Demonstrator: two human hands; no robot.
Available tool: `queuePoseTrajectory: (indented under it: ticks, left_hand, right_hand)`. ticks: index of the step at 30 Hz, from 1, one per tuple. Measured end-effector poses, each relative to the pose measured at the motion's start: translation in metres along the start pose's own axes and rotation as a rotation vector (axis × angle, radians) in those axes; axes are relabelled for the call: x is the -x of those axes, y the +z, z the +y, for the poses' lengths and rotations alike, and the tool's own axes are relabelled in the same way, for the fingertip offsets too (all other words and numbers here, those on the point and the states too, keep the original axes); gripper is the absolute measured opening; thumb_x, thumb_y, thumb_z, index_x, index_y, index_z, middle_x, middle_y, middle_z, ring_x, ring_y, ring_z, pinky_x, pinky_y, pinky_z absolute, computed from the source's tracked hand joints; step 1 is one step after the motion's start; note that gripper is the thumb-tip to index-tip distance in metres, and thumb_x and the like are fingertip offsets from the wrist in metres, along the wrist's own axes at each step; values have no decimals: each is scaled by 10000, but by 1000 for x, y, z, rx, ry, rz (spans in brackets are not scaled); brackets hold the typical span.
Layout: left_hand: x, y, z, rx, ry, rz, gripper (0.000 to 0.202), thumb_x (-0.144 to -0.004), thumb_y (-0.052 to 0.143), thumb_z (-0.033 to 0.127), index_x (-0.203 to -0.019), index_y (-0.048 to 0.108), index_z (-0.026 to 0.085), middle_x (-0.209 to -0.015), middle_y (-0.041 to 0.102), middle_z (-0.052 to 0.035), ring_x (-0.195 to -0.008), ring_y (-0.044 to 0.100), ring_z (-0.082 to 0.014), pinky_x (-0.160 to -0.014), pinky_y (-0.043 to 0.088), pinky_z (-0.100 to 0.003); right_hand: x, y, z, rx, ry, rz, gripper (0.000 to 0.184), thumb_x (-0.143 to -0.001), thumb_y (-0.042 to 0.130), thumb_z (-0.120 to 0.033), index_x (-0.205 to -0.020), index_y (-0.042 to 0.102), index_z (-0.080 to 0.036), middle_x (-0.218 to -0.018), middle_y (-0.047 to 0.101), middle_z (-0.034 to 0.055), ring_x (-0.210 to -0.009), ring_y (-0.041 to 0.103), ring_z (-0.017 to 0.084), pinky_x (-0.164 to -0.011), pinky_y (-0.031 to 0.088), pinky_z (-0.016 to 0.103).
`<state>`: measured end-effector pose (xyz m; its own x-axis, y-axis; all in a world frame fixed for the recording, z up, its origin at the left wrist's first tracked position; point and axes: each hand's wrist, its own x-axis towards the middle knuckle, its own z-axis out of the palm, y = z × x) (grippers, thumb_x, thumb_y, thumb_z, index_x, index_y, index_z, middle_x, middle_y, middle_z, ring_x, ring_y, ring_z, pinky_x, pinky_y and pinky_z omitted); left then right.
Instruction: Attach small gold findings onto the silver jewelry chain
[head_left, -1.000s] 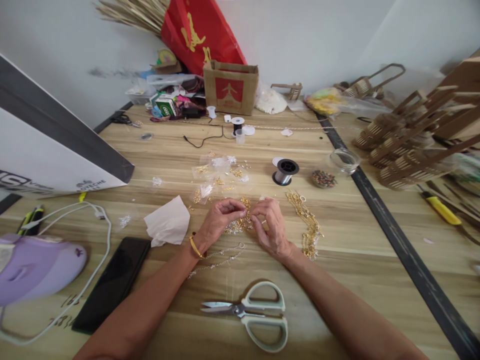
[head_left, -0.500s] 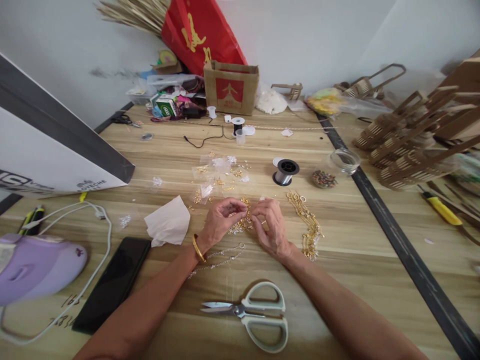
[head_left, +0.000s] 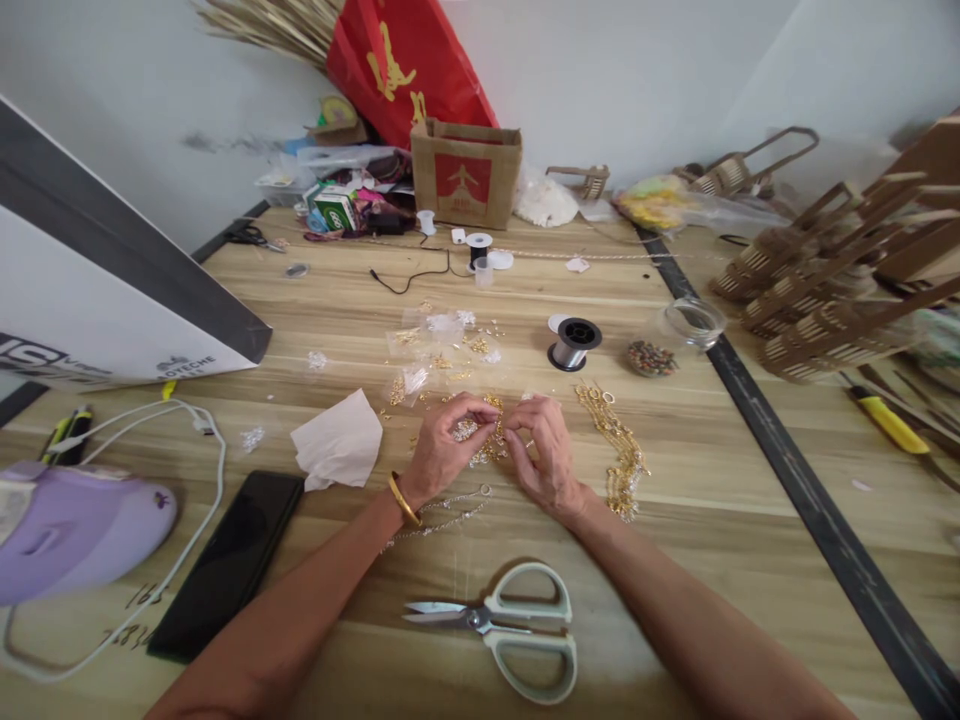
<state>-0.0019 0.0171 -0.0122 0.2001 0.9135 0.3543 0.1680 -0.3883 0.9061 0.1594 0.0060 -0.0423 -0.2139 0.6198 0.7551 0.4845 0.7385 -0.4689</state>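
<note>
My left hand [head_left: 455,440], with a gold bangle [head_left: 405,499] at its wrist, pinches thumb to fingertips above a heap of gold and clear beads [head_left: 489,452]. Close on its right, my right hand [head_left: 544,450] is pinched too, the fingertips of both nearly meeting. Whatever lies between them is too small to make out. Below my left hand a silver chain [head_left: 457,510] with a ring at its end lies on the wood. Several gold chains [head_left: 619,450] rest to the right of my right hand. Scissors [head_left: 502,630] with pale handles lie nearer to me, blades pointing left.
Small bags of beads [head_left: 412,380] spread beyond my hands. A wire spool [head_left: 574,345] and a jar of beads [head_left: 671,340] stand at the right. At left are a paper napkin [head_left: 341,440], a black phone [head_left: 225,570], a cable and a purple device [head_left: 82,530].
Both hands stay pinched over the beads, with only slight finger movement. The whole view has shifted a little; the things on the table lie as before.
</note>
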Motion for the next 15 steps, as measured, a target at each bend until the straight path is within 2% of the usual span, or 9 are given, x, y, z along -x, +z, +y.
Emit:
queuePoseTrajectory:
  ticks: [6,9,15]
  left_hand:
    - [0,-1,-4,-19,20,-27,121,-791,656,161,-891,723,176,-839,688,-56,-775,618,-156,-747,492,-271]
    - [0,-1,-7,13,7,-38,95,-789,664,175,-861,726,172,-829,689,-55,-787,623,-157,-747,496,-269]
    - [-2,-1,-10,187,-147,-50,66,-748,710,206,-783,727,153,-804,687,-50,-765,632,-149,-715,499,-252]
  right_hand:
    - [1,0,0,-8,23,-5,189,-857,534,-100,-1013,530,-206,-921,592,68,-892,553,218,-838,455,447]
    - [1,0,1,-11,22,0,191,-856,537,-101,-1013,528,-210,-919,593,66,-891,549,218,-827,458,442]
    - [3,1,3,-16,53,18,161,-865,534,-114,-996,531,-207,-906,593,64,-881,550,212,-820,459,436]
